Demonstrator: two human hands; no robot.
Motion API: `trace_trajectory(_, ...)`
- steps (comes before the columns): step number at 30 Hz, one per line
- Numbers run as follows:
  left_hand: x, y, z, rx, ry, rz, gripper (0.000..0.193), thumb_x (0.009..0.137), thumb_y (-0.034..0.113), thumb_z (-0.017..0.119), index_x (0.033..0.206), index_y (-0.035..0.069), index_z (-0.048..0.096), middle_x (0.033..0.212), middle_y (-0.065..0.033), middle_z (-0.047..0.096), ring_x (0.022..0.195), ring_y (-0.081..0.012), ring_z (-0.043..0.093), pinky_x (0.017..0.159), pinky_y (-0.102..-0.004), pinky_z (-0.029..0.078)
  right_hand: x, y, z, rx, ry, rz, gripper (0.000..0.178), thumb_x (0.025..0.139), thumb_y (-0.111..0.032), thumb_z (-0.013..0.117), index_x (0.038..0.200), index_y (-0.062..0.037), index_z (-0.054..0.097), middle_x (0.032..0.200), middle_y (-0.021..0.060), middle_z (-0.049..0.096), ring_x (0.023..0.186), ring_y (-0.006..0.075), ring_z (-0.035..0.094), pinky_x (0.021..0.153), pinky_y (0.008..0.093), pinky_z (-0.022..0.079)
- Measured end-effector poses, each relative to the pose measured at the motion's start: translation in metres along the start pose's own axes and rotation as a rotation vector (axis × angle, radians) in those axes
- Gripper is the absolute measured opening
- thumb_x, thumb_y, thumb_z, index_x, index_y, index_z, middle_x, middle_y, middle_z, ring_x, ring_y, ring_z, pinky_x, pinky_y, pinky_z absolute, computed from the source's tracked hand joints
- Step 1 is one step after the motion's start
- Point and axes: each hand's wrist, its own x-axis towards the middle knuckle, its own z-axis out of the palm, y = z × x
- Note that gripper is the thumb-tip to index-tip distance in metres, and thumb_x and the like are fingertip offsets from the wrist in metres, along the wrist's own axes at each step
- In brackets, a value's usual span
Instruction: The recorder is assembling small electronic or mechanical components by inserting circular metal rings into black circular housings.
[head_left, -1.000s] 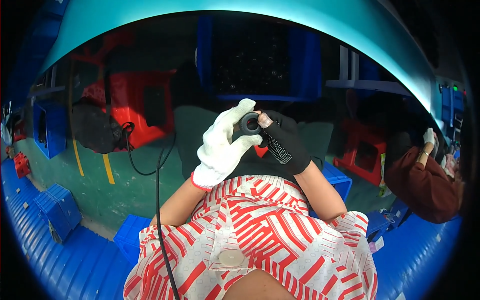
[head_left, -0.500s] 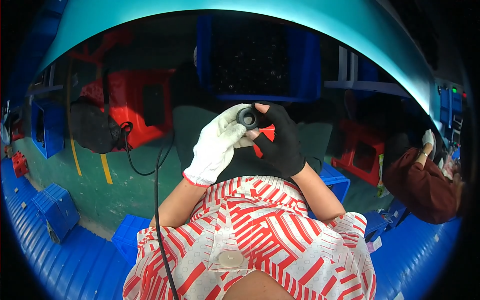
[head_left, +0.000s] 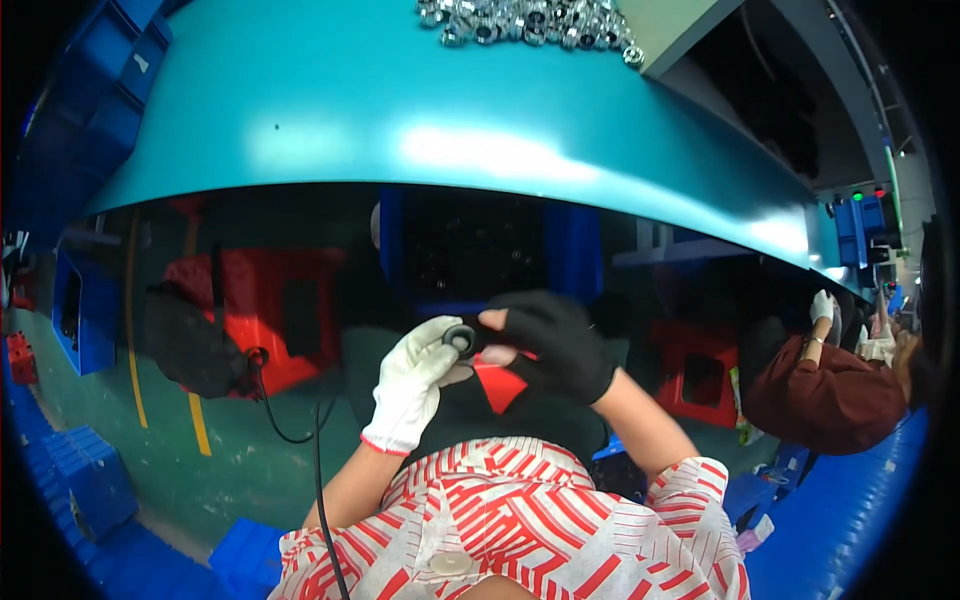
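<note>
My left hand [head_left: 410,385], in a white knit glove with a red cuff edge, pinches a small black ring [head_left: 470,335]. White glove shows through the ring's hole. Just to the right is my right hand [head_left: 560,348], in a black glove that leaves the thumb and a fingertip bare. It is blurred by motion; its thumb and forefinger are apart, close to the ring, and nothing shows between them. A red patch [head_left: 500,387] lies below the hands.
Ahead stretches a teal tabletop [head_left: 330,110] with a pile of shiny metal parts [head_left: 540,22]. Under it stands a blue bin [head_left: 572,255] of dark parts. Red stools [head_left: 255,268] flank me, one with a black bag [head_left: 195,345]. A co-worker in a brown sleeve [head_left: 830,400] sits right.
My view has tilted up, bringing more tabletop and the metal pile into sight. My right hand has drawn off the ring to the right; the left still holds it.
</note>
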Motion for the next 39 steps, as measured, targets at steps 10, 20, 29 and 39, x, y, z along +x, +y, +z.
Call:
trace_trajectory(10, 0.0, 0.011, -0.007, 0.008, 0.077, 0.0, 0.033, 0.086, 0.0, 0.058, 0.118, -0.004, 0.052, 0.098, -0.0096, 0.064, 0.084, -0.0206, 0.066, 0.071, -0.0282, 0.059, 0.208, 0.106, -0.065, -0.625, 0.408, -0.073, 0.023, 0.079, -0.017, 0.066, 0.102, -0.0121, 0.064, 0.102, 0.0106, 0.061, 0.094, 0.0306, 0.059, 0.077, 0.0401, 0.048)
trace_trajectory(20, -0.01, 0.017, -0.025, 0.025, 0.112, 0.05, 0.033, 0.087, 0.0, 0.057, 0.119, -0.004, 0.052, 0.099, -0.01, 0.064, 0.083, -0.0189, 0.066, 0.071, -0.0276, 0.059, 0.224, 0.121, -0.058, -0.86, 0.219, -0.094, 0.032, 0.076, -0.006, 0.062, 0.107, -0.0142, 0.062, 0.109, 0.0092, 0.06, 0.102, 0.0297, 0.056, 0.086, 0.0395, 0.047)
trace_trajectory(29, -0.003, 0.009, -0.017, 0.078, 0.13, 0.081, 0.039, 0.087, 0.01, 0.061, 0.122, -0.002, 0.05, 0.101, -0.0106, 0.063, 0.085, -0.0211, 0.066, 0.071, -0.031, 0.059, 0.108, 0.027, -0.048, 0.11, 0.18, 0.098, 0.032, 0.078, -0.008, 0.068, 0.109, -0.0039, 0.061, 0.091, 0.0073, 0.065, 0.075, 0.0149, 0.062, 0.07, 0.0272, 0.05)
trace_trajectory(39, 0.01, 0.002, 0.021, 0.178, 0.056, 0.095, 0.039, 0.086, 0.005, 0.061, 0.122, -0.004, 0.049, 0.104, -0.0112, 0.061, 0.09, -0.0177, 0.064, 0.078, -0.0281, 0.056, -0.021, 0.009, 0.024, 0.346, 0.128, 0.323, 0.033, 0.079, -0.011, 0.07, 0.11, -0.0005, 0.061, 0.092, 0.0119, 0.062, 0.078, 0.0216, 0.062, 0.068, 0.0298, 0.048)
